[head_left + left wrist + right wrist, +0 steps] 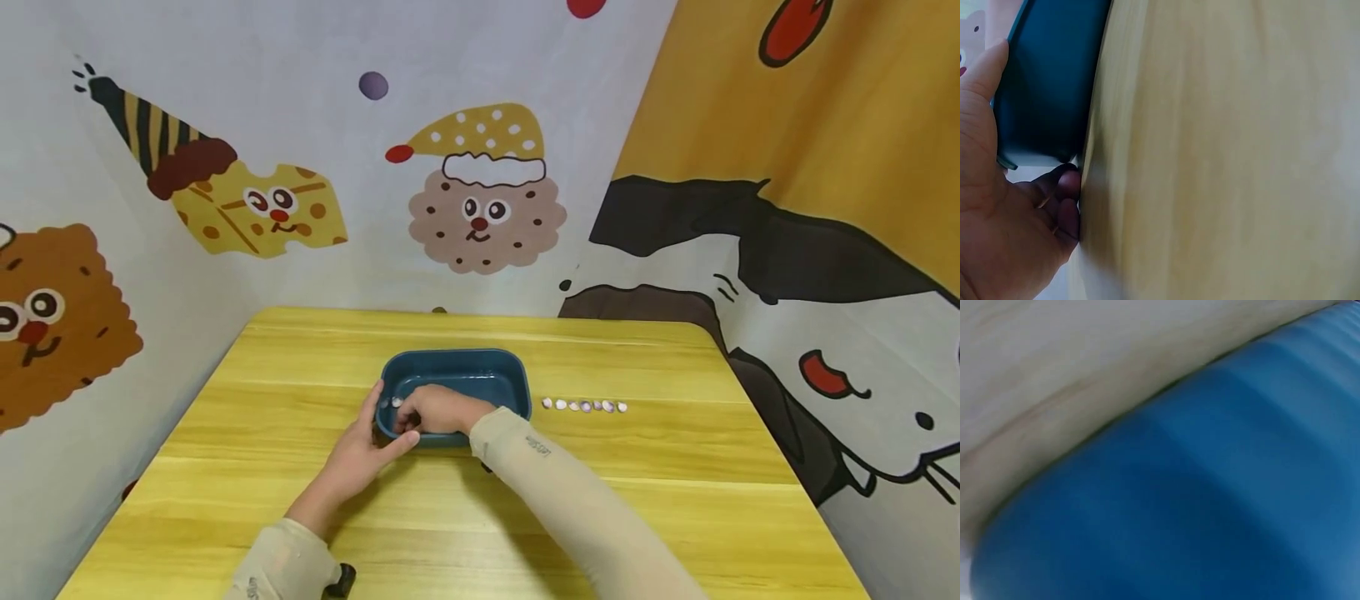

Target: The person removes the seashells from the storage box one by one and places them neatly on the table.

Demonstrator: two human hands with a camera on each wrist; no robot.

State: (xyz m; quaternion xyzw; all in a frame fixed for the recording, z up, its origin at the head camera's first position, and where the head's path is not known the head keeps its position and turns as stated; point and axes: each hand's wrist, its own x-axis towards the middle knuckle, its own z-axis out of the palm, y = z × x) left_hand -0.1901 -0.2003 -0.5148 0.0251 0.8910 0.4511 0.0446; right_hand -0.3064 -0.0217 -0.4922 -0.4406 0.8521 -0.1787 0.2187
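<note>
A dark teal rectangular dish (457, 360) sits on the table. My left hand (352, 450) grips its near left corner, thumb along the front side and fingers at the left side. In the left wrist view the thumb of the left hand (985, 162) lies at the rim of the dish (1047, 81). My right hand (438, 410) reaches inside, fingers bent down toward the floor of the dish; I cannot tell whether they pinch anything. A small whitish shell-like piece (397, 402) lies just left of those fingers. The right wrist view shows mostly a blurred blue wall (1179, 500).
Right of the dish, several small white and purplish shell-like pieces (586, 407) lie in a row on the yellow wood-grain table (675, 467). A cloth backdrop (300, 83) with cartoon prints stands behind and beside the table.
</note>
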